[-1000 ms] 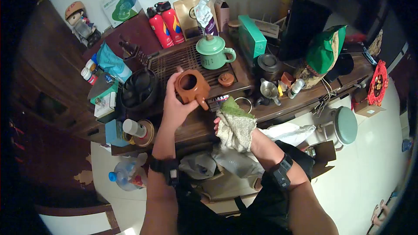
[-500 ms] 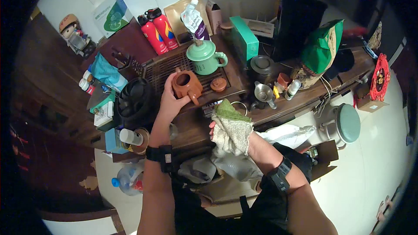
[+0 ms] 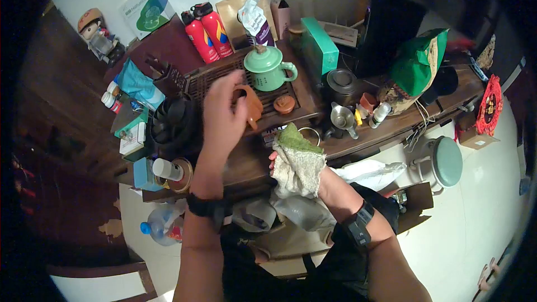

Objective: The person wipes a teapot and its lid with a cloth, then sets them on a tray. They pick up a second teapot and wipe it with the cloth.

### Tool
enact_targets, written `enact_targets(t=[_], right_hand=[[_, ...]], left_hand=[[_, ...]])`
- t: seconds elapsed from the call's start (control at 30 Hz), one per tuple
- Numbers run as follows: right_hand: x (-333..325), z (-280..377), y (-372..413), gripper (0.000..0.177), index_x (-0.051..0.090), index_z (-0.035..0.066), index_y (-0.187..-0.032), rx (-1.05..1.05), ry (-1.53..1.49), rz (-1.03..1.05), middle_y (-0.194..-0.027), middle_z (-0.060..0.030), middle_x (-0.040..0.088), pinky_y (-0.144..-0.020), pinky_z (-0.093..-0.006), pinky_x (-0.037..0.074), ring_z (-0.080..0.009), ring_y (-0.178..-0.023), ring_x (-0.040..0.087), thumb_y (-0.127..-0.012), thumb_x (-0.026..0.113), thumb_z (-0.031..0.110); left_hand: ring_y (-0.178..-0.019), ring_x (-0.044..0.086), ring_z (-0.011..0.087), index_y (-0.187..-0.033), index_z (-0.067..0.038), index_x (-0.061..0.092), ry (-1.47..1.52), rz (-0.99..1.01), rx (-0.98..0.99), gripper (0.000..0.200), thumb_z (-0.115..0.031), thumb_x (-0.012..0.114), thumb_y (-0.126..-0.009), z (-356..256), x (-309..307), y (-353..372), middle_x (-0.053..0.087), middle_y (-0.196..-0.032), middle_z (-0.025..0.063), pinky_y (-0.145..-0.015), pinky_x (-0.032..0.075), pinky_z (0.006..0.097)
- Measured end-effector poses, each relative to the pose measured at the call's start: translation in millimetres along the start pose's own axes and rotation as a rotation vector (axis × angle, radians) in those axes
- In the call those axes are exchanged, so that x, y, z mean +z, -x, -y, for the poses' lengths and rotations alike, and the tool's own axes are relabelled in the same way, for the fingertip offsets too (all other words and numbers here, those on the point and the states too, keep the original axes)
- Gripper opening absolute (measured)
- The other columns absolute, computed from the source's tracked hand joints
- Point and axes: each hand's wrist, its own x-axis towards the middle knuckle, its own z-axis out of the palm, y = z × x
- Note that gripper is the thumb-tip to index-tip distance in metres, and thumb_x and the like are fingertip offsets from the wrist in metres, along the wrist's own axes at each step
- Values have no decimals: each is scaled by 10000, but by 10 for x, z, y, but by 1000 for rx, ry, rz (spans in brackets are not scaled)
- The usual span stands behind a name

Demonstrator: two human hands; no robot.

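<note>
My left hand [image 3: 222, 116], smeared by motion, is over the left side of a brown clay teapot [image 3: 250, 105] on the slatted tea tray [image 3: 213, 80]. Its fingers and thumb are apart and it holds nothing. The hand hides part of the lidless pot. Beside the pot lies its small round lid [image 3: 284, 104]. Behind them stands a green lidded mug [image 3: 269, 72]. In my right hand [image 3: 273, 163] is a cream and green cloth [image 3: 298, 166], which covers most of the hand in front of the tray.
Left of the tray is a black bowl [image 3: 174, 126] with dark cups. A metal pitcher [image 3: 342, 117] and a dark canister [image 3: 340, 84] stand to the right. Two red extinguisher-like cans [image 3: 213, 29] are at the back. A white-capped bottle [image 3: 168, 169] stands near the front left edge.
My left hand has let go of the teapot and risen over its left side. The teapot stays on the tray. My right hand with the cloth has barely moved. The view has shifted slightly.
</note>
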Motion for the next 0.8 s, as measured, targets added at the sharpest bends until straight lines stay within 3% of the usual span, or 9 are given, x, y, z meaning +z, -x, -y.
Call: enact_targets(t=[0.03,0.1,0.3,0.57,0.7,0.8], right_hand=[[8,-3,-2,263,573,-7,-923,5,-37,22,-841,-149,620,-657,-351,534,-268,-724,626,-864,516,242],[18,-9,-7,267,573,-8,-933,19,61,30,-844,-148,621,-660,-341,534,-261,-733,627,-865,515,244],[-129,-82,-83,258,557,-6,-970,-18,40,73,-901,-149,615,-688,-357,536,-261,-792,621,-871,505,227],[-146,-57,-99,251,548,-1,-971,12,-90,189,-910,-150,609,-698,-381,537,-273,-801,618,-871,502,224],[-101,-59,-77,263,559,-9,-935,-7,38,70,-870,-144,615,-684,-379,539,-270,-772,621,-869,502,239],[-29,-96,-69,272,566,-13,-925,-39,22,15,-846,-142,618,-674,-364,539,-261,-756,623,-863,511,246]], left_hand=[[-940,543,280,-1034,-46,579,17,142,32,303,-60,611,-733,-59,56,-66,587,-938,114,-832,400,364],[-911,543,273,-974,-64,614,-223,207,205,271,-141,655,-718,-94,280,-65,600,-887,95,-799,391,376],[-840,544,245,-900,-105,653,-445,393,168,228,-196,668,-691,27,683,-70,598,-813,63,-781,367,368],[-757,575,272,-832,-88,633,-292,172,180,137,-161,647,-717,22,550,-184,603,-771,78,-708,416,381],[-747,594,294,-864,-64,618,-293,37,87,127,-129,616,-754,150,128,-384,622,-796,103,-690,454,383],[-760,584,293,-866,-75,617,-332,93,95,132,-120,610,-742,331,-37,-375,619,-805,98,-696,445,374]])
